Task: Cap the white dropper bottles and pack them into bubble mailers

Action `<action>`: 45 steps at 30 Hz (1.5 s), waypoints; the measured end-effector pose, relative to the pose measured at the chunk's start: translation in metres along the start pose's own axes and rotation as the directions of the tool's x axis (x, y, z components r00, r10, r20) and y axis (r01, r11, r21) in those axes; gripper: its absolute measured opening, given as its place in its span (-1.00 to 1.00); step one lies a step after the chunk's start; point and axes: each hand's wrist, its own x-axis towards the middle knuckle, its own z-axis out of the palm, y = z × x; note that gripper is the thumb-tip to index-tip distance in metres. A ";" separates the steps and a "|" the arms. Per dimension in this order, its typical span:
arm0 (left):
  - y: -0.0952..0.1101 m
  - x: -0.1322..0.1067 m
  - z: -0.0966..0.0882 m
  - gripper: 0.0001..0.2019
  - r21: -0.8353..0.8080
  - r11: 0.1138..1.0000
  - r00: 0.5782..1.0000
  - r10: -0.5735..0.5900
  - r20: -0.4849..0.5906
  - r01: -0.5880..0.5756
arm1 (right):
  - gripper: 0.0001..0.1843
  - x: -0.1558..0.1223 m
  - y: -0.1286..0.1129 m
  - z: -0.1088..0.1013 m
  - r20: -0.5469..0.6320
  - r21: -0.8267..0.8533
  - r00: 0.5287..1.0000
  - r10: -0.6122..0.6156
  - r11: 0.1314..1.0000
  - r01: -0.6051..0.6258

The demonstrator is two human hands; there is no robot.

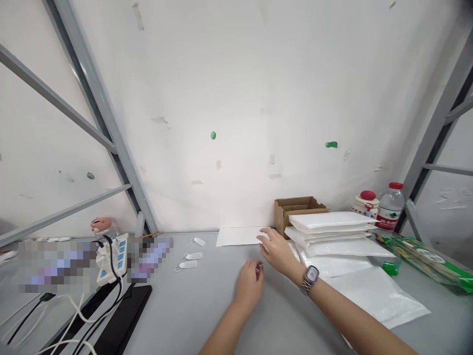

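Observation:
My right hand point(276, 250), with a watch on its wrist, reaches forward over the grey table point(207, 315); its fingertips touch the near right edge of a flat white sheet point(238, 236) lying by the wall. My left hand point(250, 286) hovers just behind and to the left, fingers curled in with something small and white pinched at the tips. Three small white tags point(189, 260) lie to the left of the sheet.
A stack of white padded envelopes point(330, 226) rests beside an open cardboard box point(295, 206). Clear plastic bags point(377, 293), a green packet point(428, 261), a water bottle point(390, 207) and a red-lidded jar point(365, 202) sit right. A power strip point(111, 259) with cables and a black slab point(118, 320) lie left.

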 end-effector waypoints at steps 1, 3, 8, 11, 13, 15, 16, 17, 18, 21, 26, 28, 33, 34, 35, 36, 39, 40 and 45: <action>0.002 -0.001 0.000 -0.73 0.014 1.000 1.000 0.001 0.005 -0.001 | -0.64 0.008 -0.004 0.011 0.116 -0.009 0.993 0.026 1.000 -0.025; 0.004 -0.002 -0.002 -0.73 0.026 1.000 1.000 0.001 0.007 -0.001 | -0.53 0.023 -0.006 0.032 0.316 -0.062 0.948 0.045 0.998 -0.026; 0.005 0.000 -0.006 -0.74 0.022 0.999 1.000 -0.028 -0.005 0.028 | -0.41 0.043 0.007 0.068 0.454 -0.184 0.877 0.159 0.979 -0.083; 0.007 -0.001 -0.007 -0.73 0.028 0.999 0.999 -0.036 -0.011 0.037 | -0.56 0.045 0.011 0.073 0.446 -0.183 0.880 0.165 0.979 -0.091; 0.008 -0.001 -0.007 -0.72 0.024 0.999 0.998 -0.042 -0.052 0.043 | -0.65 0.043 0.012 0.071 0.430 -0.175 0.890 0.153 0.981 -0.084; 0.008 0.000 -0.009 -0.73 0.000 0.999 0.991 -0.048 -0.122 0.049 | -0.66 0.041 0.012 0.065 0.403 -0.161 0.905 0.139 0.984 -0.079; 0.007 0.002 -0.010 -0.73 -0.021 0.998 0.984 -0.054 -0.168 0.051 | -0.65 0.040 0.011 0.061 0.386 -0.151 0.913 0.132 0.985 -0.079; 0.006 0.003 -0.012 -0.74 -0.046 0.998 0.974 -0.059 -0.220 0.050 | -0.64 0.039 0.010 0.057 0.369 -0.139 0.921 0.125 0.987 -0.079; 0.005 0.005 -0.014 -0.75 -0.076 0.996 0.958 -0.067 -0.278 0.047 | -0.62 0.038 0.008 0.052 0.354 -0.135 0.928 0.118 0.988 -0.075; 0.003 0.009 -0.023 -0.71 -0.181 0.983 0.873 -0.122 -0.472 0.040 | -0.59 0.036 0.001 0.034 0.219 0.005 0.963 0.155 0.987 -0.160; 0.000 0.018 -0.047 -0.45 -0.295 0.954 0.687 -0.255 -0.680 0.062 | -0.68 0.014 -0.009 0.003 0.253 0.750 0.867 0.429 0.480 -0.456; -0.003 0.023 -0.054 -0.37 -0.520 0.852 0.721 -0.402 -0.564 0.067 | -0.67 -0.002 -0.009 -0.005 0.499 0.790 0.807 0.316 0.218 -0.573; -0.013 0.029 -0.049 -0.40 -0.794 0.576 0.925 -0.377 -0.050 0.192 | -0.56 -0.031 -0.006 -0.010 0.713 0.698 0.680 0.172 -0.082 -0.711; -0.014 0.028 -0.046 -0.44 -0.752 0.631 0.950 -0.313 -0.020 0.192 | -0.55 -0.033 -0.005 -0.009 0.686 0.722 0.683 0.249 -0.120 -0.682; -0.013 0.028 -0.044 -0.51 -0.678 0.714 0.968 -0.252 -0.012 0.178 | -0.55 -0.034 -0.003 -0.007 0.652 0.749 0.682 0.331 -0.145 -0.646; -0.012 0.027 -0.043 -0.58 -0.580 0.799 0.977 -0.211 -0.024 0.158 | -0.54 -0.034 -0.002 -0.004 0.619 0.774 0.676 0.400 -0.162 -0.613; -0.013 0.026 -0.055 -0.69 -0.264 0.947 0.956 -0.235 -0.178 0.184 | -0.53 -0.037 0.002 0.003 0.579 0.800 0.639 0.506 -0.199 -0.567; -0.016 0.025 -0.064 -0.67 -0.220 0.953 0.931 -0.263 -0.254 0.209 | -0.53 -0.039 0.002 0.004 0.591 0.790 0.625 0.510 -0.212 -0.575; -0.051 0.020 -0.115 -0.64 0.183 0.767 0.572 -0.273 -0.773 0.615 | -0.58 -0.047 -0.006 0.008 0.620 0.759 0.610 0.494 -0.180 -0.626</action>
